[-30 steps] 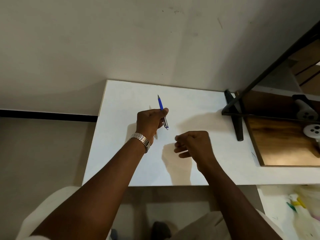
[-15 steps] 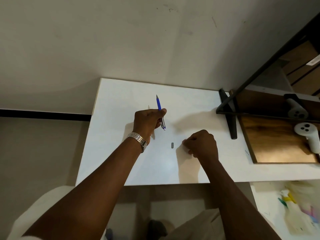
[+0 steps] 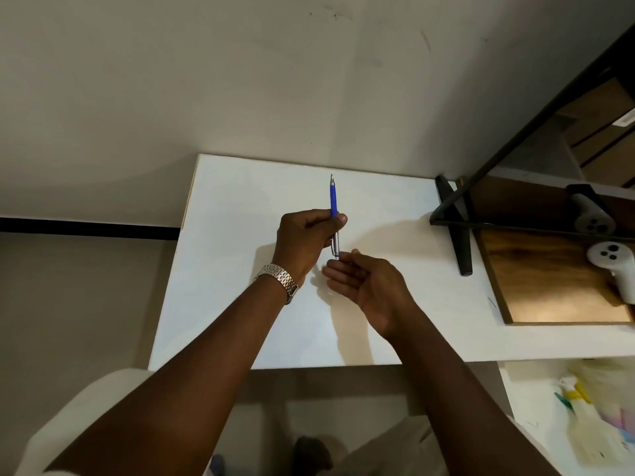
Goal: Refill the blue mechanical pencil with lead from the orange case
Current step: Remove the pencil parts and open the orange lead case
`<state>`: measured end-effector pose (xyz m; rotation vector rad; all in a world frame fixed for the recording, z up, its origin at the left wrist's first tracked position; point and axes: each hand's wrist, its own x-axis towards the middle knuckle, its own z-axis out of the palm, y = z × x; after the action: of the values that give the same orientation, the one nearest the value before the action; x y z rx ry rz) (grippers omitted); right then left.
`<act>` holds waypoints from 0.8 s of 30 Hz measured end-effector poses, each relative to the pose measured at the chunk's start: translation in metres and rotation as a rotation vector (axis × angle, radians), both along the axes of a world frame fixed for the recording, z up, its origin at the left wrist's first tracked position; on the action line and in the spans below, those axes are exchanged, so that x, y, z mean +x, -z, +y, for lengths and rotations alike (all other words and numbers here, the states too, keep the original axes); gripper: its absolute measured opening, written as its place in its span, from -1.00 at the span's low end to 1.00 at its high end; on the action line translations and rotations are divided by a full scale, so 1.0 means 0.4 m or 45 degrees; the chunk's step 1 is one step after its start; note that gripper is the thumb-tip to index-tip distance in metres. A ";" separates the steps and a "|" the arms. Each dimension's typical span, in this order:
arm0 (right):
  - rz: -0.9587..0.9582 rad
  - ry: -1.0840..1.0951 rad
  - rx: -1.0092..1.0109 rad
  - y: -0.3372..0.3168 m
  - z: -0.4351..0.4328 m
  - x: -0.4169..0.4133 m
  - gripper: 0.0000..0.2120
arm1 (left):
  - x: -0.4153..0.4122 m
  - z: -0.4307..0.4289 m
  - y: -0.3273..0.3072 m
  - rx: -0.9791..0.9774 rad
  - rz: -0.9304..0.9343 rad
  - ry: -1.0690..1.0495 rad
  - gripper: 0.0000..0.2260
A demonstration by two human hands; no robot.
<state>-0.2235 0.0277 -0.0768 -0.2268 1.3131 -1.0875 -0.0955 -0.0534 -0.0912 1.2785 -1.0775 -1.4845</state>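
My left hand (image 3: 302,240) grips the blue mechanical pencil (image 3: 333,204) by its middle, above the white table (image 3: 240,304). The pencil's tip points away from me and its silver rear end points at my right hand. My right hand (image 3: 364,283) is just below that rear end, palm turned up and fingers loosely spread, with thumb and fingertips almost touching the pencil. I see nothing in it. The orange case is not in view. The small grey piece that lay on the table earlier is not visible.
A black metal frame (image 3: 460,231) stands at the table's right. Beyond it, white controllers (image 3: 615,266) lie on a wooden board (image 3: 549,286). A thin dark stick (image 3: 492,302) lies by the board's left edge. The wall is close behind the table.
My right hand has lifted off the table, opened, and moved up and left to the pencil's rear end. My left hand has turned the pencil more upright. The small grey piece is out of sight.
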 end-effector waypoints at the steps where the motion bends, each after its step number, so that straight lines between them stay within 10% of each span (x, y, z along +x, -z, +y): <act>1: -0.067 0.007 0.019 0.003 -0.002 0.006 -0.73 | 0.000 0.001 -0.003 -0.050 -0.020 0.021 -0.84; 10: -0.074 -0.001 -0.031 0.021 -0.015 0.007 -0.81 | -0.003 0.011 -0.004 -0.110 -0.191 0.088 -0.83; 24: 0.934 -0.025 -0.058 0.065 -0.045 -0.043 -0.93 | 0.055 -0.039 0.003 0.052 -0.385 -0.086 -0.75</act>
<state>-0.2408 0.0096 -0.1029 -0.7199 1.9247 -1.0552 -0.0736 -0.0690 -0.0925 1.5885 -1.1881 -1.2955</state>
